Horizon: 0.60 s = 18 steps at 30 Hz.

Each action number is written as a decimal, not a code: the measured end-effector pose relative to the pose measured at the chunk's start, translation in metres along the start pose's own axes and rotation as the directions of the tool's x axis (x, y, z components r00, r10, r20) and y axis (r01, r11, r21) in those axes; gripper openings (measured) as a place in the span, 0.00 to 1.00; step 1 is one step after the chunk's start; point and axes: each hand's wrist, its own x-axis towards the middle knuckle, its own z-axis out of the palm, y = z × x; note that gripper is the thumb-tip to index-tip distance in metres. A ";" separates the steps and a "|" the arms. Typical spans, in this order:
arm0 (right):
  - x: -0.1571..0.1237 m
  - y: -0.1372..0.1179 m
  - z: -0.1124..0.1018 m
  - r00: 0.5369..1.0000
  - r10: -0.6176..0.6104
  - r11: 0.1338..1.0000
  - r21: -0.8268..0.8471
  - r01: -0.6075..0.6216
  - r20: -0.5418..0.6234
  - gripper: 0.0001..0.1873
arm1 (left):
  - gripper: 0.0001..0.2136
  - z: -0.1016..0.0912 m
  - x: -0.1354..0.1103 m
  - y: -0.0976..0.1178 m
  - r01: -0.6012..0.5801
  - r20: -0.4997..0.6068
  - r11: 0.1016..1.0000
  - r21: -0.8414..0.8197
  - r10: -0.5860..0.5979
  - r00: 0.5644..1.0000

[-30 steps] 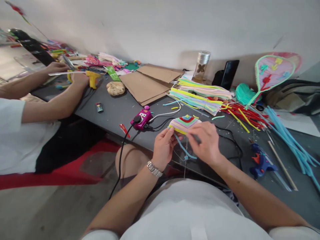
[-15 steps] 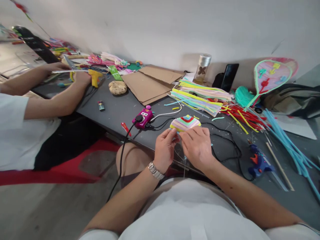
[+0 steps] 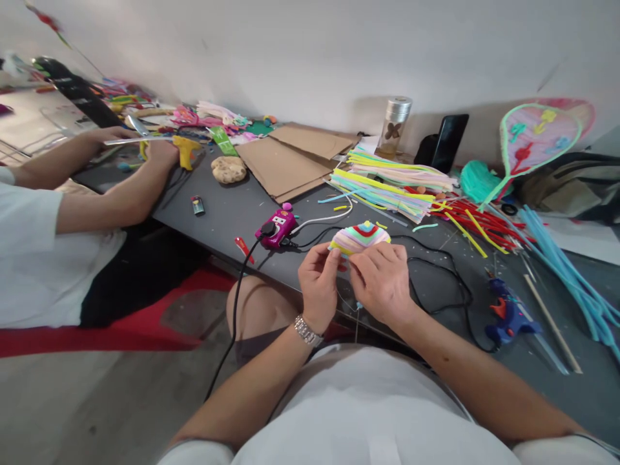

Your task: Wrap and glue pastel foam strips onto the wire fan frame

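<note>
Between my two hands is a rainbow-striped pipe cleaner piece (image 3: 362, 236), banded in yellow, pink, white, red and teal. My left hand (image 3: 320, 281) pinches its lower left edge between thumb and fingers; a metal watch circles that wrist. Along the lower right side, my right hand (image 3: 382, 281) is closed on the same piece, its fingers bent over and partly hiding the edge. Below the hands hangs a thin strand with a small light-blue bit on it. A blue hot glue gun (image 3: 511, 313) lies on the table to the right.
Bundles of pastel pipe cleaners (image 3: 387, 187), red ones (image 3: 477, 223) and light-blue ones (image 3: 564, 274) lie at the right. A purple power strip (image 3: 277, 227) with cords sits left of my hands. Behind are cardboard sheets (image 3: 290, 158). At left, a co-worker's hand (image 3: 162, 154) is beside a yellow glue gun (image 3: 185, 152).
The view has shifted slightly. Both my hands keep hold of the striped piece in nearly the same place, with only small finger movement.
</note>
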 end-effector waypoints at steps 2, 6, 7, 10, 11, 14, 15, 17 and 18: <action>0.000 -0.001 -0.001 1.000 0.000 1.000 -0.005 0.000 -0.001 0.08 | 0.11 0.000 0.000 -0.001 0.028 -0.004 0.999 -0.019 -0.028 1.000; -0.001 -0.001 -0.002 1.000 -0.007 1.000 0.007 0.007 -0.030 0.07 | 0.11 0.003 -0.001 0.001 0.076 0.011 0.995 -0.065 -0.075 0.997; -0.002 -0.001 -0.003 0.999 -0.010 1.000 0.009 0.010 -0.044 0.06 | 0.12 0.004 -0.001 0.002 0.078 0.012 0.994 -0.076 -0.078 0.997; -0.001 -0.001 -0.003 0.996 -0.018 1.000 0.001 0.018 -0.083 0.06 | 0.13 0.006 -0.002 0.004 0.063 0.005 0.992 -0.108 -0.063 0.998; -0.001 -0.001 -0.003 0.996 -0.021 1.000 -0.005 0.020 -0.091 0.07 | 0.13 0.006 -0.003 0.004 0.055 0.002 0.992 -0.115 -0.055 0.998; -0.001 0.000 -0.003 0.995 -0.024 1.000 -0.010 0.023 -0.099 0.07 | 0.12 0.007 -0.003 0.006 0.045 -0.014 0.992 -0.119 -0.047 0.999; -0.001 0.001 -0.004 0.995 -0.023 1.000 -0.007 0.022 -0.099 0.07 | 0.12 0.008 -0.003 0.008 0.058 -0.018 0.991 -0.121 -0.060 0.998; -0.003 0.002 -0.006 0.995 -0.024 1.000 0.005 0.024 -0.101 0.06 | 0.14 0.008 -0.003 0.013 0.119 -0.025 0.983 -0.140 -0.124 0.992; -0.005 0.003 -0.007 0.994 -0.026 1.000 0.011 0.027 -0.103 0.06 | 0.15 0.008 -0.003 0.017 0.165 -0.026 0.974 -0.155 -0.171 0.985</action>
